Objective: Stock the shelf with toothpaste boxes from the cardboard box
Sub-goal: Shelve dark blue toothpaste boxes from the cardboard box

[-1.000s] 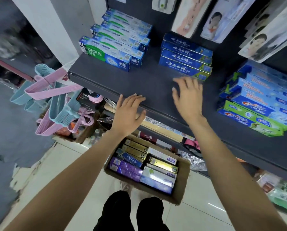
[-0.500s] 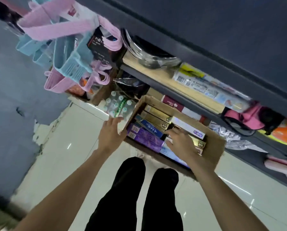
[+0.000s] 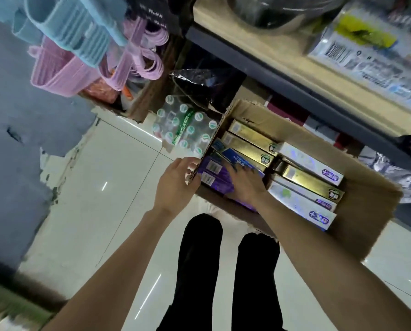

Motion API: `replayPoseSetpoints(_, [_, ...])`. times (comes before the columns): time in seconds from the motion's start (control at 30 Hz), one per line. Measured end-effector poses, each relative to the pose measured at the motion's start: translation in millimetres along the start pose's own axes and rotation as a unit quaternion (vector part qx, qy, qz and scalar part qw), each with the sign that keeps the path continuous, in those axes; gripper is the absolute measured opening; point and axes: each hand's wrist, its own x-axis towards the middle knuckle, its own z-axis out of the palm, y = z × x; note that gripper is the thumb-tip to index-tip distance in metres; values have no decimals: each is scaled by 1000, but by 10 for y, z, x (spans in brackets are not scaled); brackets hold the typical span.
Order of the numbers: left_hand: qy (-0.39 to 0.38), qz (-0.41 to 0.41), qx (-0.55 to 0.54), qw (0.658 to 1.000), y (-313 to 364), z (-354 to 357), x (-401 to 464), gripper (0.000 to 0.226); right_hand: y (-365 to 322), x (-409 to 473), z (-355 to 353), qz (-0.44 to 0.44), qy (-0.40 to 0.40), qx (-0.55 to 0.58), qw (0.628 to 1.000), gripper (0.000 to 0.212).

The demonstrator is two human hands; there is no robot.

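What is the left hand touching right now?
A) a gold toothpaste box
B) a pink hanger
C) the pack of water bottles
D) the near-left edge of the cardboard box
D: the left hand holds the corrugated edge of the cardboard box, while the right hand reaches inside onto the purple toothpaste boxes.

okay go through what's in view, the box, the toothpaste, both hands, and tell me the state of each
Cardboard box: open, on the floor, still holding toothpaste.
Gold toothpaste boxes: lying flat inside.
Purple toothpaste boxes: under the right hand.
Left hand: gripping the box's rim.
Right hand: reaching in, blurred.
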Motion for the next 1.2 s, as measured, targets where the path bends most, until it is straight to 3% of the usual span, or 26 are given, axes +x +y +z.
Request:
replayPoseSetpoints(0.13, [18,-16,13,1000,-5,-1,-48,35,19,-64,-144,26,-15,110,993,113])
replayPoseSetpoints(0.3, [112,-65,-24,991,274,-160,-190,40,125,-579,-515,66,59,247,965,112])
replayPoseSetpoints(0.37, [68,-82,-150,983,516,-226,-307,45,149,-982,-725,105,116,362,919,106])
replayPoseSetpoints(0.47, [-98,-127,-359,919,1056,-336,-513,73,124,-1585,-1053,142,183,550,803,94])
replayPoseSetpoints(0.53, [-204,-99,-373,900,1454,-420,-655,93,65,-1927,-1258,159,212,629,731,94])
replayPoseSetpoints(0.57, [-233,-66,-378,894,1635,-460,-733,93,13,-2081,-1365,165,223,654,704,93])
replayPoseSetpoints(0.63, [-237,0,-361,902,1953,-575,-883,81,-91,-2384,-1569,164,248,685,665,85])
replayPoseSetpoints(0.7, [-195,42,-294,935,2174,-729,-955,78,-155,-2700,-1765,149,263,712,633,71])
replayPoseSetpoints(0.77, [-203,24,-278,939,2328,-936,-983,78,-149,-3040,-1969,127,260,735,613,54])
replayPoseSetpoints(0.8, [-232,1,-311,922,2429,-1070,-1005,69,-108,-3199,-2054,114,259,744,605,45])
replayPoseSetpoints(0.9, [-337,-113,-418,836,2678,-1391,-1070,19,45,-3602,-2261,102,273,752,591,39])
replayPoseSetpoints(0.93, [-364,-135,-432,814,2751,-1465,-1101,13,100,-3695,-2299,106,286,745,593,39])
replayPoseSetpoints(0.97, [-388,-138,-442,797,2811,-1513,-1115,24,143,-3768,-2337,110,301,741,590,39])
replayPoseSetpoints(1.07, [-412,-120,-419,800,3013,-1545,-1153,63,295,-3932,-2454,98,331,745,570,40])
replayPoseSetpoints(1.2, [-421,-98,-367,824,3379,-1462,-1254,47,559,-4133,-2626,64,357,730,580,63])
